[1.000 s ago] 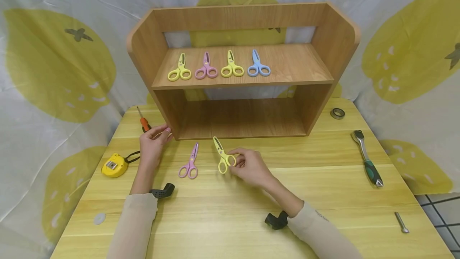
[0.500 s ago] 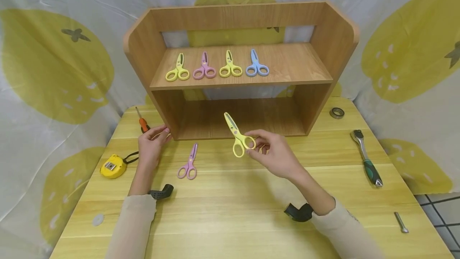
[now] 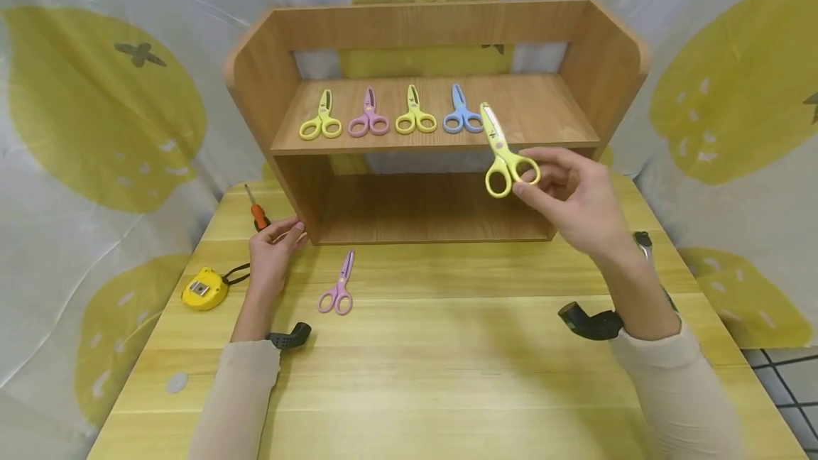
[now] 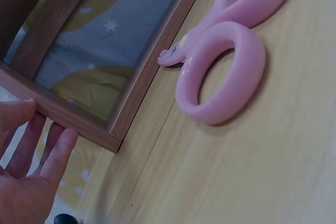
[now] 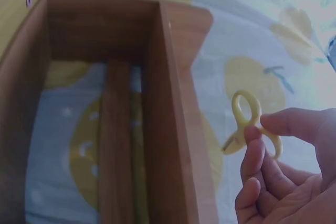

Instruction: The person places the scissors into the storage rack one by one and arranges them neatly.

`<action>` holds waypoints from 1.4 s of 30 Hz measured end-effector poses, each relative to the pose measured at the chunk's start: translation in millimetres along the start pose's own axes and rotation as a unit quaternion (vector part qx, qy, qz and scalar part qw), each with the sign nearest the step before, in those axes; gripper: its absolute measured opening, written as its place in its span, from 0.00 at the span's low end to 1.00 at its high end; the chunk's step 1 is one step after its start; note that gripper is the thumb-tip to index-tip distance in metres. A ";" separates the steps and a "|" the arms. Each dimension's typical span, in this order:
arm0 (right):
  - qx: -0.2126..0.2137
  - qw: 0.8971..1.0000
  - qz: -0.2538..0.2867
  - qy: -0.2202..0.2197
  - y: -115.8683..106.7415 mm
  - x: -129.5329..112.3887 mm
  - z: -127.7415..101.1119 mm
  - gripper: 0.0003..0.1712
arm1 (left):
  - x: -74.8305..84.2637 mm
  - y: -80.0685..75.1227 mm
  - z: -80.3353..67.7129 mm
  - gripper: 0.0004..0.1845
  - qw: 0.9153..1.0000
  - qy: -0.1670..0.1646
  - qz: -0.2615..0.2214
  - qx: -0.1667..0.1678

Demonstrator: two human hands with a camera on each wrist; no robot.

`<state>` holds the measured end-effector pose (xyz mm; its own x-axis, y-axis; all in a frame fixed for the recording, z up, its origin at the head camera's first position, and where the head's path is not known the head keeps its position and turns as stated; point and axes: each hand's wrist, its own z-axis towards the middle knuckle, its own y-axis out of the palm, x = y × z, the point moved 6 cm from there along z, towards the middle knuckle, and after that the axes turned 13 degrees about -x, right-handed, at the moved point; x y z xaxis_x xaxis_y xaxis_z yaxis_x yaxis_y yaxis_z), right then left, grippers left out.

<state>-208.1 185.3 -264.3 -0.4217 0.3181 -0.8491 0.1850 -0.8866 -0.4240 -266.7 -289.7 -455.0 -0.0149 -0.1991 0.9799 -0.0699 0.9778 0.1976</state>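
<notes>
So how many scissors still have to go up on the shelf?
Four scissors lie in a row on the upper shelf: yellow, pink, yellow, blue. A fifth, the yellow scissors, is in the right hand, raised in front of the shelf beside the blue pair. One looks left: the pink scissors on the table. The left hand touches the shelf's bottom corner.

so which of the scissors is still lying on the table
The pink scissors near the left hand; four others sit on the shelf, and one is in the right hand.
</notes>
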 end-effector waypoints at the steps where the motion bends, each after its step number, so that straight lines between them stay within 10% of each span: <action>1: 0.008 1.000 0.005 0.003 -7.1 -0.5 3.0 0.21 | -0.4 0.3 0.2 0.16 1.000 -0.002 0.003 -0.001; 12: 0.057 0.993 -0.034 0.095 -55.3 16.1 43.9 0.25 | 0.4 3.3 1.9 0.16 1.000 0.010 0.023 -0.005; 42: -0.025 0.968 -0.170 0.183 -41.3 41.0 90.9 0.25 | -2.5 -2.2 1.0 0.16 1.000 0.005 0.016 -0.001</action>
<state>-313.7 204.4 -252.9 -0.1240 0.6948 -0.7085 0.1366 -0.6952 -0.7057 -267.5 -291.4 -457.9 -0.0076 -0.1675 0.9858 -0.0674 0.9837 0.1666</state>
